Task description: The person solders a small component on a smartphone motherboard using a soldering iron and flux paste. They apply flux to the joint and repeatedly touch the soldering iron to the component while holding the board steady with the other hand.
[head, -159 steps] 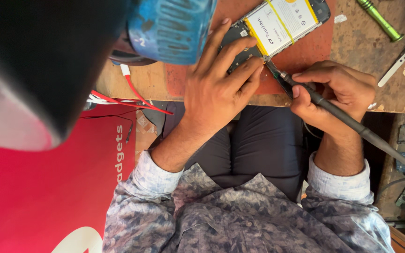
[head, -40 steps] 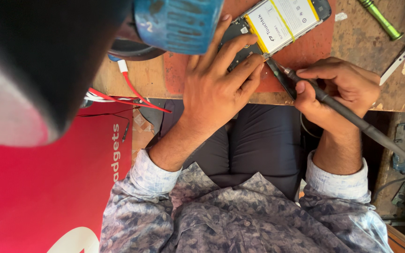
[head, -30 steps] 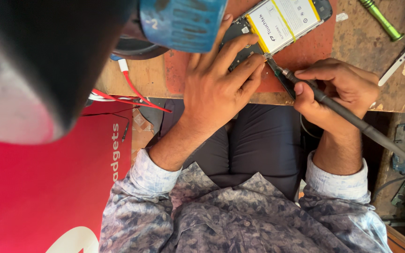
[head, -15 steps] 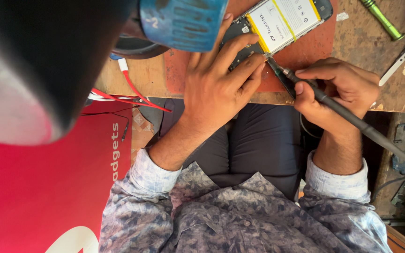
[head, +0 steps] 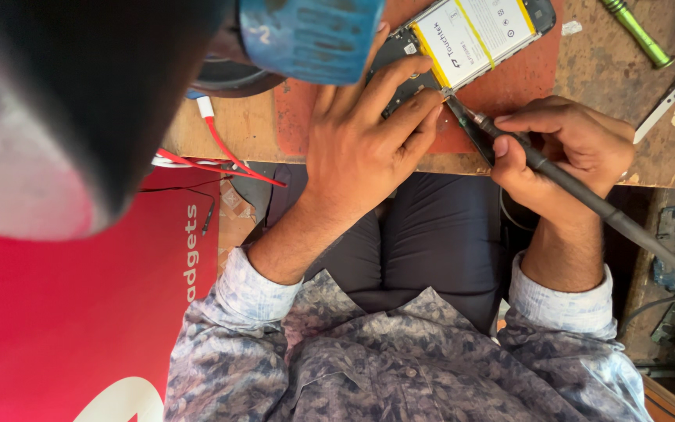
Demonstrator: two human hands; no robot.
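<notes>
Worn wooden table [head: 626,86] with a red-brown mat [head: 525,78] on it; opened phone [head: 462,35] lies back-up on the mat, white battery showing, circuit board bare at its lower end. My left hand [head: 353,148] lies flat over that end, fingers spread and pressing the phone down, fingertips beside the work spot. My right hand [head: 564,152] has its grip pinched pen-style around the soldering iron [head: 541,164], tip touching the board just below the battery's corner. Judgement: rest the right wrist on the table edge, touch briefly, keep heat off the battery, left fingertips clear of the tip. Green screwdriver [head: 636,31] lies well apart, upper right. Red wires [head: 220,152] trail off the left edge.
</notes>
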